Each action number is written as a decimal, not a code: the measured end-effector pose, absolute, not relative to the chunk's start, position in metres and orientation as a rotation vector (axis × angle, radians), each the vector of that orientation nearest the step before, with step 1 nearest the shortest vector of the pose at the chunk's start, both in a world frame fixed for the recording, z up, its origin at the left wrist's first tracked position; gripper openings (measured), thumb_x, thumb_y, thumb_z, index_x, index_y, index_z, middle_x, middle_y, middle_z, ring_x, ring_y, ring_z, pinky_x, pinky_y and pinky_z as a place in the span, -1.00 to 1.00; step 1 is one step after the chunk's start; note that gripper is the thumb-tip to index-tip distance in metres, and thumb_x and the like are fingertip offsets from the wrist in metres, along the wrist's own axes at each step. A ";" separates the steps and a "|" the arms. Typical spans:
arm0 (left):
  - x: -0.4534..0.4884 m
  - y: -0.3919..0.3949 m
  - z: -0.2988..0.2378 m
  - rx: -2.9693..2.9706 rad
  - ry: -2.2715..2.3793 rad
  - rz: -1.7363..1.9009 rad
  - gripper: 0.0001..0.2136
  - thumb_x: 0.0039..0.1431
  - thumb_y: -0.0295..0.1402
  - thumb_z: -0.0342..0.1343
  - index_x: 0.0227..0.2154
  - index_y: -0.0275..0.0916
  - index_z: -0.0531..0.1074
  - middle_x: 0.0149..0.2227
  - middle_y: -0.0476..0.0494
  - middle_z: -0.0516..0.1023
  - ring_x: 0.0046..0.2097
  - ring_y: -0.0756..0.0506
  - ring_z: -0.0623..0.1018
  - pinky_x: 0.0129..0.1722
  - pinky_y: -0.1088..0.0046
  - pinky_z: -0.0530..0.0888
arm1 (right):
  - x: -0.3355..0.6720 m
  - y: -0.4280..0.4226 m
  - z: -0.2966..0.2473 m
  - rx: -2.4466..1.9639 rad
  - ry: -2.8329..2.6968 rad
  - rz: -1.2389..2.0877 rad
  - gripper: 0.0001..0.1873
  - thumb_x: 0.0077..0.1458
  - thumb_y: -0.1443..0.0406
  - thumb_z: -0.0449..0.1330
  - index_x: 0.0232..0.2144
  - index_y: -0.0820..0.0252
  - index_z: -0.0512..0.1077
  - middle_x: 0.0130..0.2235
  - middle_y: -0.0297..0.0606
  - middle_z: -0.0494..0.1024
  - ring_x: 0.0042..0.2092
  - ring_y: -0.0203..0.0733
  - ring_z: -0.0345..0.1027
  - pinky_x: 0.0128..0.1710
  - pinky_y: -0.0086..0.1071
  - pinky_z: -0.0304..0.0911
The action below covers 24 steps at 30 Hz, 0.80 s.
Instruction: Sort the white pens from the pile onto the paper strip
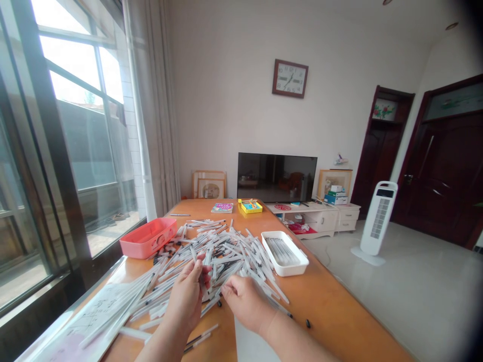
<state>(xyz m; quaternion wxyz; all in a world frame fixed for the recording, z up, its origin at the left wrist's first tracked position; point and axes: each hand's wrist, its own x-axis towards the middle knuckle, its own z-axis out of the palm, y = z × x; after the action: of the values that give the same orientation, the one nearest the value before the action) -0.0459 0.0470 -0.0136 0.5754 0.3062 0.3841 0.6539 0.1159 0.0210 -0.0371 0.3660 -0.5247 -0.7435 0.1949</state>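
Observation:
A big heap of clear plastic pens [219, 251] covers the middle of the orange wooden table [332, 311]. My left hand [186, 296] rests at the near edge of the heap, its fingers curled round one or more pens. My right hand [245, 301] lies just to the right of it, fingers pinched together at the heap's edge; what they hold is too small to make out. A few loose pens [199, 338] lie below my left hand.
A pink tray [149, 237] stands left of the heap, a white tray [286, 253] with pens in it on the right. A yellow box [249, 206] and a booklet [222, 207] lie at the far end. Paper sheets [88, 322] lie near left. A white tower fan [375, 221] stands on the floor.

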 end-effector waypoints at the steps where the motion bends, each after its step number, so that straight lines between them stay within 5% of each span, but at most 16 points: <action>1: -0.046 0.048 -0.014 0.725 0.916 1.537 -0.49 -0.05 -0.18 0.34 -0.02 -0.24 0.44 -0.44 -0.01 0.45 -0.49 0.06 0.36 -0.51 0.58 0.30 | 0.117 0.020 -0.036 -1.381 -1.948 0.452 -0.69 0.25 0.10 0.08 -0.41 0.12 0.46 -0.49 -0.37 0.51 -0.44 -0.31 0.29 -0.47 -0.45 -0.03; 12: -0.046 0.048 -0.017 0.881 1.131 1.455 -0.46 -0.04 -0.05 0.25 -0.02 -0.23 0.44 -0.48 0.00 0.43 -0.55 0.08 0.25 -0.57 0.59 0.14 | 0.125 0.019 -0.031 -1.625 -2.112 0.183 -0.66 0.23 0.08 0.07 -0.43 0.08 0.52 -0.43 -0.30 0.61 -0.37 -0.21 0.42 -0.43 -0.36 -0.08; 24: -0.052 0.049 -0.014 0.916 1.064 1.514 -0.50 -0.01 -0.09 0.28 -0.02 -0.19 0.44 -0.43 -0.01 0.49 -0.56 0.08 0.30 -0.57 0.59 0.20 | 0.138 0.023 -0.020 -1.662 -2.075 0.281 -0.68 0.21 0.10 0.10 -0.46 0.10 0.50 -0.43 -0.30 0.59 -0.39 -0.22 0.36 -0.45 -0.36 -0.12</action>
<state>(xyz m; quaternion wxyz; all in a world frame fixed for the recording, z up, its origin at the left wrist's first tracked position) -0.0521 0.0490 -0.0141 0.5127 0.3809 0.4425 0.6294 0.1377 0.0235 -0.0204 0.2320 -0.6046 -0.7551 0.1024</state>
